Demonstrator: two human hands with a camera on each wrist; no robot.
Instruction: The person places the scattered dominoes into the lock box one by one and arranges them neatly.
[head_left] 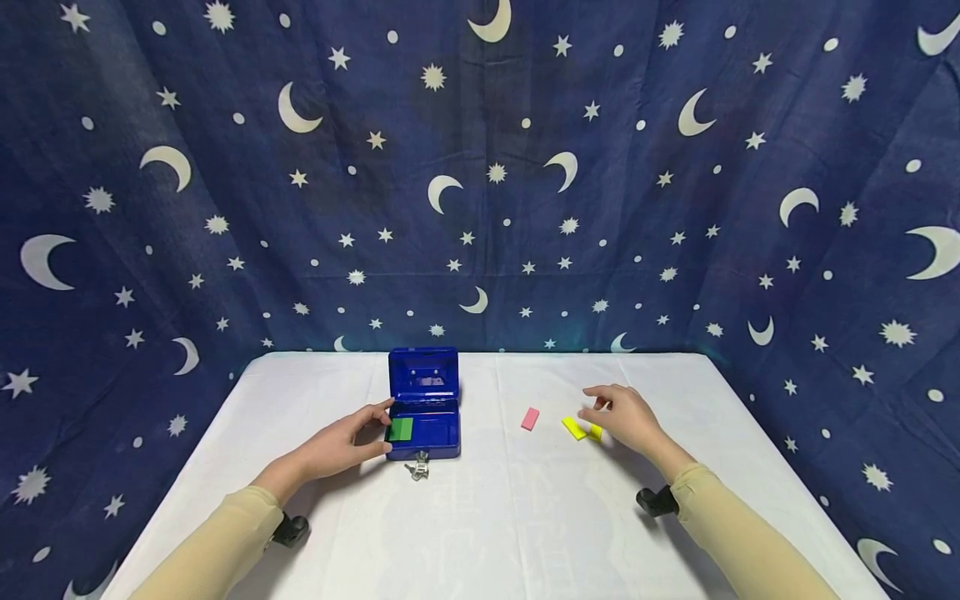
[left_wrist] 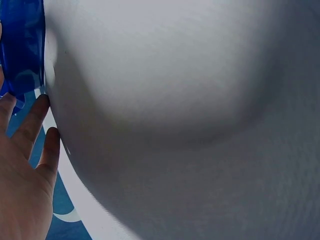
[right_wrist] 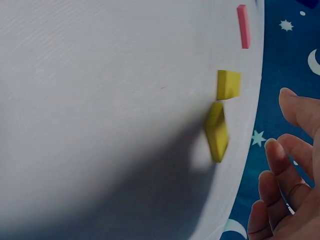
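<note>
A blue metal cash box (head_left: 442, 429) stands on the table with its lid (head_left: 423, 373) raised. Inside it, at the left end, lie green blocks (head_left: 401, 429). My left hand (head_left: 341, 440) rests against the box's left side, its thumb by the front corner and its other fingers spread farther back. Over two yellow blocks (right_wrist: 228, 85) hovers my right hand (head_left: 625, 419), thumb and fingers apart with nothing between them. One yellow block is partly hidden under it in the head view. A pink block (head_left: 530, 418) lies to the left of the yellow ones.
Keys (head_left: 418, 468) hang at the lock on the box's front. A white cloth covers the table (head_left: 510, 517). Behind and around it hangs a dark blue curtain (head_left: 495, 317) with moons and stars.
</note>
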